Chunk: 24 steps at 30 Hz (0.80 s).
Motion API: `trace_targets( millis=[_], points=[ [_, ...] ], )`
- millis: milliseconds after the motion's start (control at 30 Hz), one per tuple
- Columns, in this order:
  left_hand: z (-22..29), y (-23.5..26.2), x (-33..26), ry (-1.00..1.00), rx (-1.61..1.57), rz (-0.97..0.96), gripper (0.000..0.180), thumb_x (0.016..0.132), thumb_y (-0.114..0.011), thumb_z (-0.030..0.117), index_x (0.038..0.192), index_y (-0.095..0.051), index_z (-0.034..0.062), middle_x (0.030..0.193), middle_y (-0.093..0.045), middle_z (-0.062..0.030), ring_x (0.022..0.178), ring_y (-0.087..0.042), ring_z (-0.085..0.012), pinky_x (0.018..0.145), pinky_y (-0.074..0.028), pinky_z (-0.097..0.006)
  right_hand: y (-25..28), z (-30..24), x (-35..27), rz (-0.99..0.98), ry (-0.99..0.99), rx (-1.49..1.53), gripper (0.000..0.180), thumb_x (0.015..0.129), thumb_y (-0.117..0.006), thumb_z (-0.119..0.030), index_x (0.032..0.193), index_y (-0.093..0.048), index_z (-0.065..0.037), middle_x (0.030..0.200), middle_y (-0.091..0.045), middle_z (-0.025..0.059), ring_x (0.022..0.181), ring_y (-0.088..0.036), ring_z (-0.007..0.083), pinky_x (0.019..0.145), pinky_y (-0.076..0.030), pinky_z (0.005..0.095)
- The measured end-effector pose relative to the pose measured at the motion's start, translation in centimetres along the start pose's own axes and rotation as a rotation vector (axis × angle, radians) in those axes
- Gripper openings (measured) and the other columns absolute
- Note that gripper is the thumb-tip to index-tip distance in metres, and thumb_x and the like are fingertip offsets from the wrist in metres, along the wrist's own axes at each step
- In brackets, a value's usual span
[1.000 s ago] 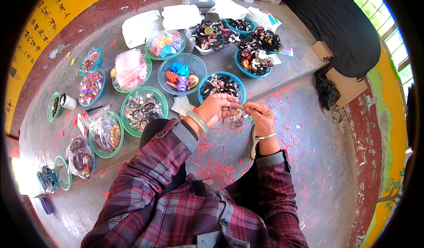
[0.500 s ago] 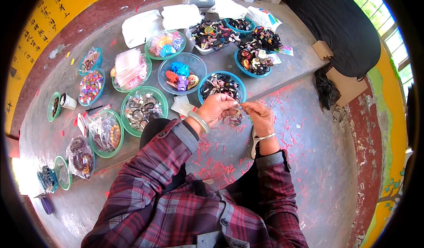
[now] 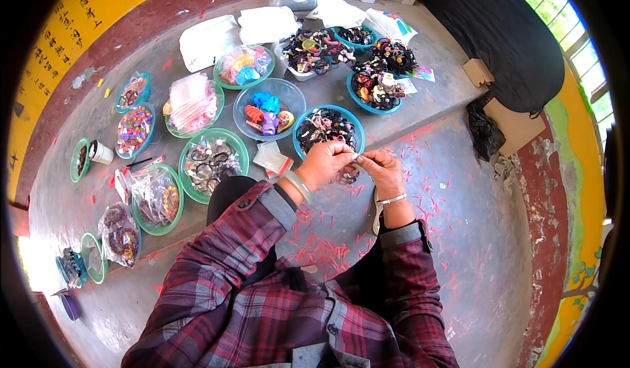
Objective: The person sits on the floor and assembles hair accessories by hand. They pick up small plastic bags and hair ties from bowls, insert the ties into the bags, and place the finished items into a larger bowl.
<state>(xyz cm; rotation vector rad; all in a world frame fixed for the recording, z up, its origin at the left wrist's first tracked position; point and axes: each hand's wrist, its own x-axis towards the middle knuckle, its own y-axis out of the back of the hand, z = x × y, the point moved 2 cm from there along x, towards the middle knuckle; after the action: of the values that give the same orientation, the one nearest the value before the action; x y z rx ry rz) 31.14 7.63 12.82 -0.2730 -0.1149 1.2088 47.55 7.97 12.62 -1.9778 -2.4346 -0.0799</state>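
At the centre of the frame the left hand (image 3: 326, 164) and the right hand (image 3: 380, 170) meet, fingertips pinched together on a small clear plastic packet (image 3: 348, 173) holding dark bits, just below the blue bowl of dark hair ties (image 3: 328, 126). A small clear bag with a red strip (image 3: 273, 158) lies left of the hands. White plastic packages (image 3: 239, 28) sit at the upper middle, a flat brown cardboard piece (image 3: 515, 126) at right, and a yellow wall band with black writing (image 3: 62, 46) at upper left.
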Motion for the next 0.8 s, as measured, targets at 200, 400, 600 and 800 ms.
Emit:
trace_targets(
  millis=[200, 400, 600, 800],
  points=[
    [-0.3, 0.2, 0.0, 0.017, -0.09, 0.007, 0.019, 0.088, -0.048, 0.015, 0.092, -0.056, -0.0021, 0.089, -0.061, -0.0111, 0.077, -0.061, -0.0161, 0.068, -0.052, -0.027, -0.4, -1.5, -0.4, 0.071, 0.013, -0.067, 0.006, 0.073, -0.066, -0.003, 0.078, -0.065, 0.0, 0.069, -0.059, 0.001, 0.064, -0.052, 0.0083, 0.057, -0.041, 0.0208],
    [0.3, 1.0, 0.2, 0.011, -0.149, 0.021, 0.021, 0.089, -0.047, 0.017, 0.093, -0.055, -0.002, 0.093, -0.06, -0.0117, 0.081, -0.06, -0.0168, 0.071, -0.051, -0.028, 1.6, 0.1, 0.2, 0.125, -0.033, 0.057, 0.006, 0.073, -0.065, -0.004, 0.077, -0.065, 0.0, 0.069, -0.06, 0.0022, 0.064, -0.054, 0.0096, 0.059, -0.042, 0.0218],
    [0.6, 1.8, 0.3, -0.029, -0.195, 0.071, 0.023, 0.089, -0.047, 0.017, 0.094, -0.056, -0.0034, 0.091, -0.06, -0.0107, 0.08, -0.06, -0.0163, 0.07, -0.051, -0.027, 2.5, -1.2, 0.1, 0.204, -0.035, 0.226, 0.01, 0.075, -0.064, -0.006, 0.084, -0.064, -0.001, 0.073, -0.061, 0.0021, 0.068, -0.053, 0.0088, 0.063, -0.042, 0.0215],
    [-0.2, 0.8, 0.2, -0.07, -0.123, -0.034, 0.025, 0.09, -0.046, 0.018, 0.098, -0.055, -0.0035, 0.094, -0.06, -0.0111, 0.085, -0.06, -0.0177, 0.071, -0.052, -0.029, 1.0, -0.8, -0.1, 0.121, -0.019, 0.073, 0.008, 0.076, -0.062, -0.004, 0.082, -0.064, 0.0, 0.077, -0.061, 0.0047, 0.073, -0.056, 0.0116, 0.066, -0.044, 0.0233]
  ],
)
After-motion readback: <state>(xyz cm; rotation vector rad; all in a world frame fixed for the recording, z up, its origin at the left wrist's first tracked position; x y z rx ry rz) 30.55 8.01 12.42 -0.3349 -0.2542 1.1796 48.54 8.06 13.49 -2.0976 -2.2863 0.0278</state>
